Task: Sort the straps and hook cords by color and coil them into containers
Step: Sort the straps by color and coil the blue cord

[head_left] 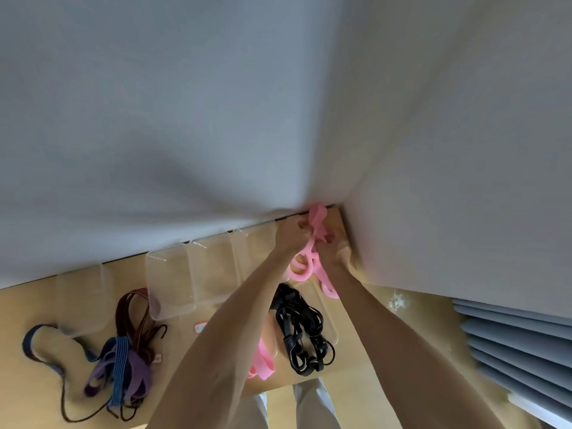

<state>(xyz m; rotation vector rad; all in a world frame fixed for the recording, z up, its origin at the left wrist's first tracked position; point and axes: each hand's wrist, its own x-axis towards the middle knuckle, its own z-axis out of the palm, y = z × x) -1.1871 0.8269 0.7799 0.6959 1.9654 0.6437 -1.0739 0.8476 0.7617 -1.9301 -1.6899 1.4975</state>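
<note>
Head view: a pink strap point(312, 246) is held up at the far right corner of the worktop point(37, 320), against the wall. It is pinched near its top by the left hand point(292, 232), fingers curled round it. The right hand point(335, 249) grips it from the other side, just beside the left hand. Loops of the strap hang below both hands, over a clear container point(328, 317) in which black hook cords point(298, 329) are coiled. A second pink strap point(263, 360) lies at the near edge, partly hidden by the left forearm. Further clear containers point(173, 283) are set in a row along the far edge. Dark red cords point(133, 311) lie towards the left, touching one container. Purple and blue straps point(123, 366) are heaped at the near left, with a navy strap point(40, 332) looped beside them. The frame is blurred; finer finger detail cannot be told.
</note>
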